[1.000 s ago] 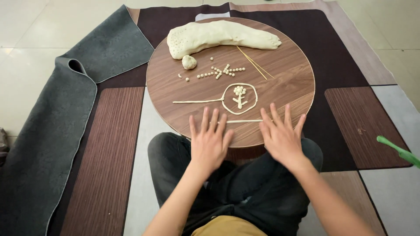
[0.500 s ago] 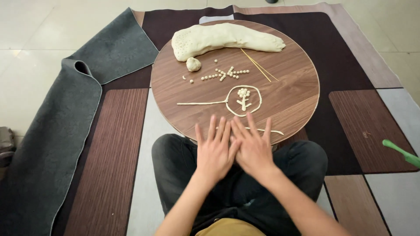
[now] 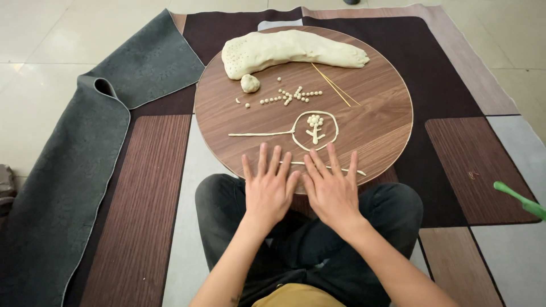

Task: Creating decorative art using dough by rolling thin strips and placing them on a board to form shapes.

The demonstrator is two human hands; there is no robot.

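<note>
Both hands flat, palms down, fingers spread and extended, nothing grasped. Left hand [image 3: 268, 190] and right hand [image 3: 331, 192] sit side by side at the near edge of the round wooden board [image 3: 387, 113], fingertips on the wood, heels of the hands off the rim over the lap. A thin dough strand [image 3: 327, 166] lies across the near edge under the fingers; its ends show between the hands and just right of the right hand. Just beyond the fingertips: dough ring [image 3: 315, 130] with a small tree figure inside, and a long thin dough tail [image 3: 260, 134] running left from it. Further back: row of small dough beads [image 3: 291, 95] in a branching pattern, small dough ball [image 3: 249, 83], big dough slab [image 3: 290, 49] along the far rim, two thin sticks [image 3: 335, 85] lying crossed at one end. Board rests on a brown patterned rug [image 3: 142, 199]; grey mat [image 3: 68, 170] folded at left. Green object [image 3: 520, 200] at right edge, can't tell what it is
</note>
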